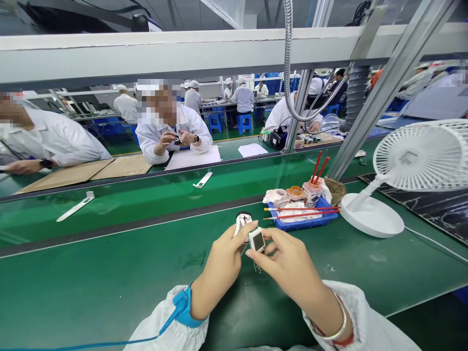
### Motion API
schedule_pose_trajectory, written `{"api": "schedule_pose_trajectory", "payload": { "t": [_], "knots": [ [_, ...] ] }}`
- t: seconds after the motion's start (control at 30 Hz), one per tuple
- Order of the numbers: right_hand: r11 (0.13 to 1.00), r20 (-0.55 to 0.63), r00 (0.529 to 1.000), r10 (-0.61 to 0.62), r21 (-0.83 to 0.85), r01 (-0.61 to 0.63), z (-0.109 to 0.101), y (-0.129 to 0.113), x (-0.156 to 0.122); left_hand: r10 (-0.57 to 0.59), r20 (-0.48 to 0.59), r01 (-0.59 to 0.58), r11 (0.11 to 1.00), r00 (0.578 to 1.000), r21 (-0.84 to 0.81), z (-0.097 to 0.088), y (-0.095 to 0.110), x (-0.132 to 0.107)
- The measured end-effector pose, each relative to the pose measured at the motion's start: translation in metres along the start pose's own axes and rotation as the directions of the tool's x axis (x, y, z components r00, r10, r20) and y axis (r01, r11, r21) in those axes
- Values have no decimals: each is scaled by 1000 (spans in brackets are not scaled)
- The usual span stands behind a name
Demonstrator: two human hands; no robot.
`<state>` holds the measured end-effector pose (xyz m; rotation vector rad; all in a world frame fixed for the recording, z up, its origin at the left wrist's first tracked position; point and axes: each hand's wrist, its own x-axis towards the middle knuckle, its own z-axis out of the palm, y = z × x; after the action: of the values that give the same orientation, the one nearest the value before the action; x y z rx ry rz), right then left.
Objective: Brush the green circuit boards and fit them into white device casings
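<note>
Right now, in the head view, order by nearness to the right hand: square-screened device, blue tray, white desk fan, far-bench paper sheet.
1. Square-screened device, at the right hand's fingertips.
2. Blue tray, ahead right.
3. White desk fan, farther right.
4. Paper sheet, far bench, ahead left.

I'm getting bright, even overhead light, faint soft shadows beneath the white desk fan [413,158], glare on the green workbench [109,292] left of the fan, wide-angle bending toward the frame edges, focus holding sharp
</note>
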<state>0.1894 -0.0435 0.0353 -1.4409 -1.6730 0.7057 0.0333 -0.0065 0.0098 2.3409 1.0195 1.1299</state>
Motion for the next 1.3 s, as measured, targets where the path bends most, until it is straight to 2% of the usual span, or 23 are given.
{"api": "schedule_pose_trajectory", "payload": {
  "t": [0.17, 0.37, 0.57, 0.7, 0.8, 0.93, 1.0, 1.07, 1.13, 1.3],
  "knots": [
    [998, -10, 1000, -27, -58, 26, 4, 1, 0, -74, -40, 69, 992, 996, -106, 4, 5, -1],
    [999, -19, 1000, -23, -34, 22, 10, 4, 1, -234, -40, 219, 949, 971, -226, 13, 12, -6],
    [999, -61, 998, 33, -8, -33, 7, 1, 7, -177, -31, 167, 963, 984, -209, 18, 12, -6],
    [989, 6, 993, 114, 98, -114, 3, 3, 11, -113, -44, 105, 984, 993, -144, 20, 6, -6],
    [942, 97, 975, 198, 257, -217, 1, 9, 16, -111, -9, 108, 986, 994, -130, 19, 5, -3],
    [816, 231, 939, 254, 470, -336, -1, 15, 22, -215, 104, 232, 953, 971, -195, 8, 4, 4],
    [791, 253, 933, 257, 499, -353, -3, 17, 25, -287, 184, 327, 914, 940, -241, 2, 4, 6],
    [789, 260, 931, 257, 499, -358, -4, 18, 27, -318, 228, 373, 889, 920, -267, -3, 3, 7],
    [790, 273, 929, 250, 497, -359, -5, 18, 28, -308, 224, 361, 896, 925, -258, -4, 3, 7],
    [793, 300, 925, 235, 491, -361, -5, 19, 26, -282, 124, 303, 929, 951, -214, 3, 4, 8]
  ]
}}
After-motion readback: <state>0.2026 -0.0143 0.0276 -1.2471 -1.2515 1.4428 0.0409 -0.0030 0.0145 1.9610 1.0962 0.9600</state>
